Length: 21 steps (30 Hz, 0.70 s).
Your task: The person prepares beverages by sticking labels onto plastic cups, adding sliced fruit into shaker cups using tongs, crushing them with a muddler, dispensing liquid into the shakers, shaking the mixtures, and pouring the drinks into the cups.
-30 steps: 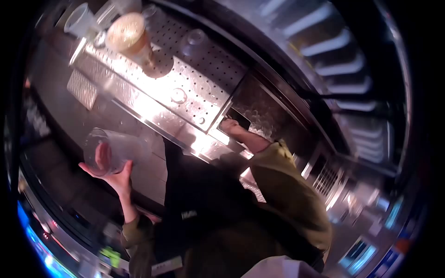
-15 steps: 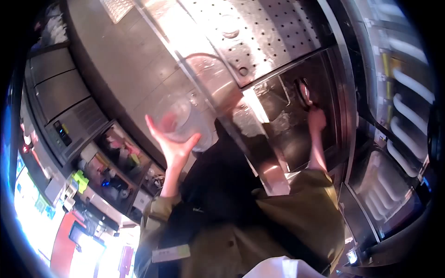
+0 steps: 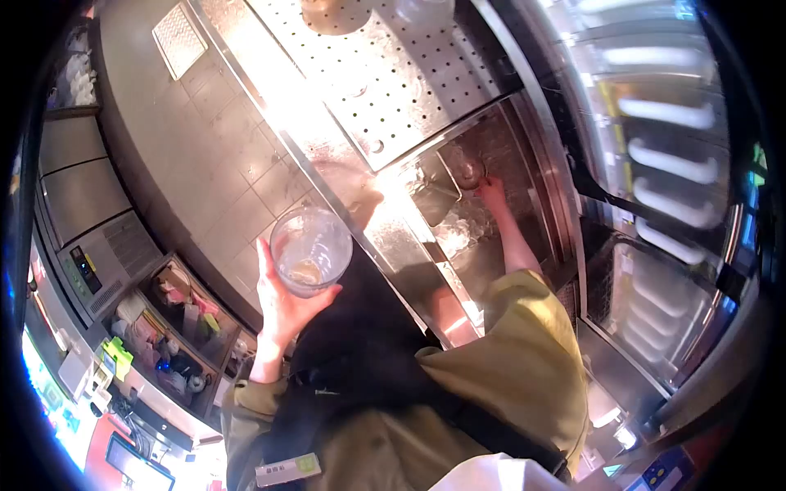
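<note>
My left hand [image 3: 282, 307] is wrapped around a clear, wide-mouthed plastic cup [image 3: 332, 237], held over the floor beside the counter. The cup's open top faces me, and a pale patch shows at its bottom. My right hand [image 3: 491, 195] reaches down into the steel sink [image 3: 512, 237]. Its fingers are closed at the edge of a rounded, shiny vessel [image 3: 468, 170], whose exact kind is too blurred to tell. Beside that vessel a thin bent metal rod [image 3: 446, 168] runs along the sink, and bright, rippling water [image 3: 463, 233] lies below.
A perforated steel drainboard [image 3: 409, 90] adjoins the sink, with a round container [image 3: 336, 12] at its far end. Clear bins with white handles [image 3: 671, 168] line the right. On the left stand a grey machine [image 3: 102, 262] and open shelves of small items [image 3: 176, 327]. Tiled floor [image 3: 221, 155] lies between.
The view has shifted, and the sink now appears farther left. The cup, blurred before, is now sharp, with its mouth turned toward me. My right hand stays in the sink at the shiny vessel.
</note>
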Available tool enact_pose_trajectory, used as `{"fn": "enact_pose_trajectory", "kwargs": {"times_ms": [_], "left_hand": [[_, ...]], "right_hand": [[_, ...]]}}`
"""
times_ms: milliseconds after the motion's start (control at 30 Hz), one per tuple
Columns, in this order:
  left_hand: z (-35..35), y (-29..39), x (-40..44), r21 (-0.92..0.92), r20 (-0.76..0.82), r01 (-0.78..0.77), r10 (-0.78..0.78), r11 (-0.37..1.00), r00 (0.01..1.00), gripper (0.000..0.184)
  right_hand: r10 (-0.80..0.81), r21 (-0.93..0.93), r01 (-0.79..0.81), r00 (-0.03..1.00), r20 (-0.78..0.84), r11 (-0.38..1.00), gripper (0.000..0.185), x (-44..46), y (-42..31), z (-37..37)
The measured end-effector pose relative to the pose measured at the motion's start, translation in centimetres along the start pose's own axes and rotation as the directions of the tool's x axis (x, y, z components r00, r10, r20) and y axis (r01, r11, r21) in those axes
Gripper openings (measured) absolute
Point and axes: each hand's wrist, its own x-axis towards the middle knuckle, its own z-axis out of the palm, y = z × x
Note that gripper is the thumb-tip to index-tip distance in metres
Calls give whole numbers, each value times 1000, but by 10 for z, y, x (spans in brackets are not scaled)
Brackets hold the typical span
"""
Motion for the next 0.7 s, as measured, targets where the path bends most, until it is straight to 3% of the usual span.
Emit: {"fn": "enact_pose_trajectory", "kwargs": {"times_ms": [67, 233, 300, 433, 500, 533, 567, 600, 633, 700], "left_hand": [[-3, 6, 4, 56, 39, -87, 85, 995, 996, 114], [-16, 40, 23, 167, 264, -333, 283, 928, 922, 106], [-14, 58, 31, 139, 328, -345, 286, 928, 901, 103], [-13, 72, 49, 132, 460, -459, 356, 878, 813, 101], [-10, 81, 55, 101, 498, -507, 397, 856, 771, 102], [-7, 76, 58, 59, 480, -554, 463, 830, 745, 101], [-9, 80, 60, 52, 502, -563, 465, 825, 729, 101], [-11, 84, 62, 43, 525, -571, 468, 820, 711, 101], [-13, 86, 64, 33, 547, -580, 471, 814, 692, 101], [-15, 82, 66, -59, 525, -623, 555, 780, 645, 99]], "right_hand": [[43, 200, -46, 999, 16, 979, 20, -45, -46, -41], [-25, 411, 4, 999, 45, 912, 23, -100, -67, -108], [-55, 512, 43, 998, 8, 858, 24, -131, -93, -132], [-91, 313, 66, 994, 67, 948, 28, -194, -166, -192], [-112, 211, 73, 977, 179, 975, 29, -223, -212, -219], [-117, -6, 121, 974, 192, 993, 27, -239, -239, -230], [-198, 93, 180, 951, 239, 979, 25, -261, -277, -236], [-285, -178, 315, 943, 174, 932, 26, -273, -297, -234], [-378, -445, 398, 916, 136, 802, 27, -283, -316, -233], [-261, -681, 343, 939, 225, 647, 20, -310, -375, -237]]}}
